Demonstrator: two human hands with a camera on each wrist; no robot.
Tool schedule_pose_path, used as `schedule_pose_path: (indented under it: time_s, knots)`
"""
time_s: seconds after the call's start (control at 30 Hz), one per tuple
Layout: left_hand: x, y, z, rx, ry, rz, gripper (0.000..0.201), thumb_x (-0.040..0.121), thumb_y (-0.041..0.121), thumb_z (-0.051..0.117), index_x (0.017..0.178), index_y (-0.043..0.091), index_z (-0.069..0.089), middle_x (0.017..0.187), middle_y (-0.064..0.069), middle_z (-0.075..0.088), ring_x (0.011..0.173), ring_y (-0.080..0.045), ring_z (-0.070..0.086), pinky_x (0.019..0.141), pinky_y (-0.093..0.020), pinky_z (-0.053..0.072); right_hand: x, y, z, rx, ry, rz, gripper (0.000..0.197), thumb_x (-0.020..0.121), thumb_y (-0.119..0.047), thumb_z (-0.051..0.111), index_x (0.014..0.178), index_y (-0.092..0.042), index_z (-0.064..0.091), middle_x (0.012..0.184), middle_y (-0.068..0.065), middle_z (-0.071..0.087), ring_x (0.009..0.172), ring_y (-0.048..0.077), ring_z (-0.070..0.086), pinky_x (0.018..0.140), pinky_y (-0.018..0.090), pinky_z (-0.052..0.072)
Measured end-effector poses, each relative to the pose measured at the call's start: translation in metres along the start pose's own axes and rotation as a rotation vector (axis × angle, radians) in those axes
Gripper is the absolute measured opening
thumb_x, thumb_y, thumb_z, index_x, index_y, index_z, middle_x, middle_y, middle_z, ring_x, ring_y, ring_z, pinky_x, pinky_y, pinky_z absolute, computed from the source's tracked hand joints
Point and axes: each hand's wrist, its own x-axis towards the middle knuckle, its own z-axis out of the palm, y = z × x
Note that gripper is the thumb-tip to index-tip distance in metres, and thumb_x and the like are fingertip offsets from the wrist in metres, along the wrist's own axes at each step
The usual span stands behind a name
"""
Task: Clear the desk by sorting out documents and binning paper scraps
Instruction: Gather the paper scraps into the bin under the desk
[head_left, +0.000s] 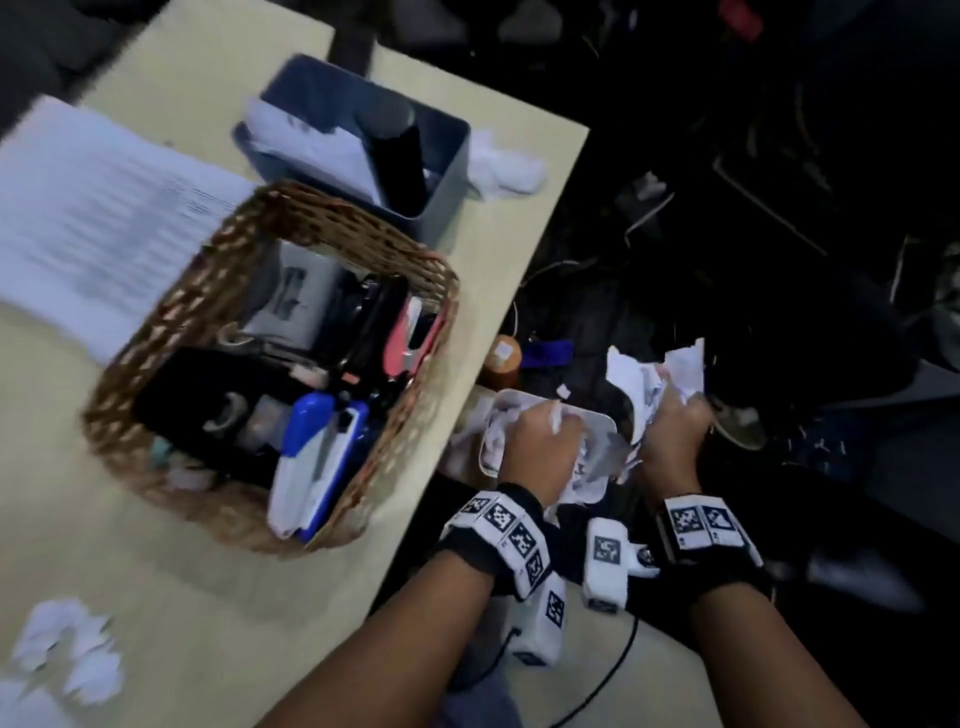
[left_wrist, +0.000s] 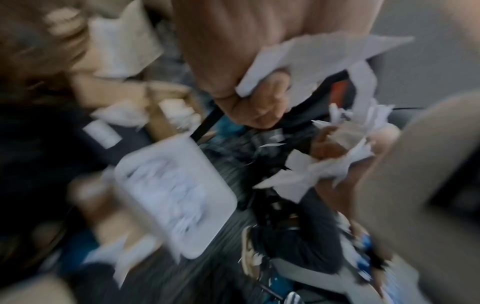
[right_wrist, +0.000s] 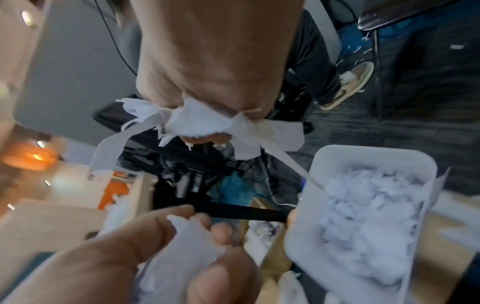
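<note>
The torn paper scraps (head_left: 657, 382) are bunched in both my fists, beside the desk (head_left: 218, 597) edge and just over the white bin (right_wrist: 322, 162), already heaped with shreds. My right hand (head_left: 670, 436) clenches one wad, my left hand (head_left: 540, 441) another. They seem feather-light, soft and quick to scatter, so I'd grip the whole clump. Crumpled, they have no clear long axis; strips splay every way. More scraps (head_left: 67, 649) lie on the desk by the wicker basket (head_left: 171, 338).
</note>
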Motion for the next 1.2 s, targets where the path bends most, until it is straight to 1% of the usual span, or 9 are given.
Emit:
schedule_pose_path:
  time_s: [0.07, 0.2, 0.37, 0.5, 0.6, 0.77, 0.93, 1.07, 1.2]
  knots:
    - [0.041, -0.043, 0.024, 0.01, -0.02, -0.192, 0.021, 0.093, 0.016, 0.051, 0.075, 0.007, 0.059, 0.079, -0.015, 0.064, 0.087, -0.029, 0.063, 0.075, -0.037, 0.047, 0.017, 0.029, 0.007, -0.113, -0.012, -0.029, 0.026, 0.09, -0.025, 0.062, 0.067, -0.016, 0.055, 0.066, -0.003, 0.058, 0.064, 0.013, 0.054, 0.063, 0.031, 0.044]
    - [0.113, -0.124, 0.046, -0.048, -0.061, -0.529, 0.033, 0.094, 0.017, 0.052, 0.116, -0.005, 0.062, 0.124, -0.023, 0.061, 0.115, -0.035, 0.059, 0.079, -0.029, 0.045, 0.061, 0.115, 0.016, -0.48, -0.148, -0.171, 0.022, 0.094, -0.024, 0.062, 0.087, -0.005, 0.071, 0.067, 0.006, 0.063, 0.063, 0.013, 0.056, 0.061, 0.024, 0.038]
    - [0.18, -0.187, 0.057, 0.076, -0.092, -0.55, 0.043, 0.102, 0.02, 0.039, 0.135, -0.005, 0.049, 0.138, -0.021, 0.051, 0.126, -0.032, 0.051, 0.088, -0.025, 0.044, 0.104, 0.211, 0.03, -1.028, -0.511, -0.311, 0.038, 0.095, -0.034, 0.046, 0.088, -0.002, 0.064, 0.087, 0.024, 0.07, 0.09, 0.036, 0.063, 0.077, 0.037, 0.041]
    - [0.205, -0.202, 0.067, 0.058, -0.043, -0.595, 0.047, 0.096, 0.033, 0.047, 0.134, 0.006, 0.052, 0.134, -0.018, 0.054, 0.122, -0.033, 0.052, 0.101, -0.033, 0.042, 0.127, 0.254, 0.032, -1.262, -0.69, -0.247, 0.027, 0.098, -0.022, 0.047, 0.114, -0.003, 0.058, 0.111, 0.024, 0.065, 0.106, 0.038, 0.06, 0.087, 0.043, 0.045]
    - [0.206, -0.203, 0.07, 0.067, -0.009, -0.559, 0.049, 0.097, 0.036, 0.045, 0.137, 0.008, 0.048, 0.14, -0.015, 0.05, 0.127, -0.031, 0.047, 0.105, -0.033, 0.035, 0.137, 0.271, 0.029, -1.334, -0.782, -0.106, 0.056, 0.094, -0.047, 0.038, 0.141, -0.016, 0.043, 0.138, 0.021, 0.047, 0.129, 0.038, 0.044, 0.105, 0.048, 0.038]
    - [0.198, -0.191, 0.068, -0.018, 0.005, -0.569, 0.061, 0.098, 0.052, 0.032, 0.144, 0.013, 0.041, 0.151, -0.013, 0.038, 0.137, -0.029, 0.036, 0.115, -0.038, 0.024, 0.138, 0.265, 0.027, -1.295, -0.885, 0.009, 0.065, 0.095, -0.041, 0.055, 0.152, -0.028, 0.027, 0.155, 0.016, 0.024, 0.144, 0.033, 0.02, 0.117, 0.046, 0.021]
    - [0.172, -0.164, 0.052, -0.034, -0.055, -0.547, 0.056, 0.106, 0.038, 0.019, 0.143, 0.002, 0.039, 0.148, -0.019, 0.039, 0.136, -0.031, 0.039, 0.111, -0.035, 0.032, 0.124, 0.221, 0.022, -1.133, -0.91, -0.035, 0.061, 0.086, -0.024, 0.071, 0.142, -0.023, 0.047, 0.146, 0.014, 0.044, 0.135, 0.028, 0.041, 0.112, 0.038, 0.033]
    - [0.134, -0.121, 0.034, 0.026, -0.112, -0.516, 0.056, 0.105, 0.038, 0.02, 0.14, 0.001, 0.044, 0.143, -0.021, 0.046, 0.133, -0.034, 0.043, 0.111, -0.038, 0.034, 0.104, 0.166, 0.011, -1.162, -0.893, -0.032, 0.036, 0.09, -0.015, 0.065, 0.126, -0.018, 0.064, 0.127, -0.001, 0.061, 0.116, 0.017, 0.056, 0.085, 0.01, 0.038]
    - [0.085, -0.066, 0.013, 0.141, -0.242, -0.421, 0.044, 0.106, 0.02, 0.023, 0.146, 0.003, 0.032, 0.14, -0.024, 0.047, 0.129, -0.036, 0.046, 0.107, -0.043, 0.036, 0.068, 0.105, 0.002, -1.139, -0.855, 0.037, 0.022, 0.09, -0.015, 0.063, 0.11, -0.013, 0.073, 0.097, 0.01, 0.073, 0.089, 0.021, 0.065, 0.079, 0.031, 0.048]
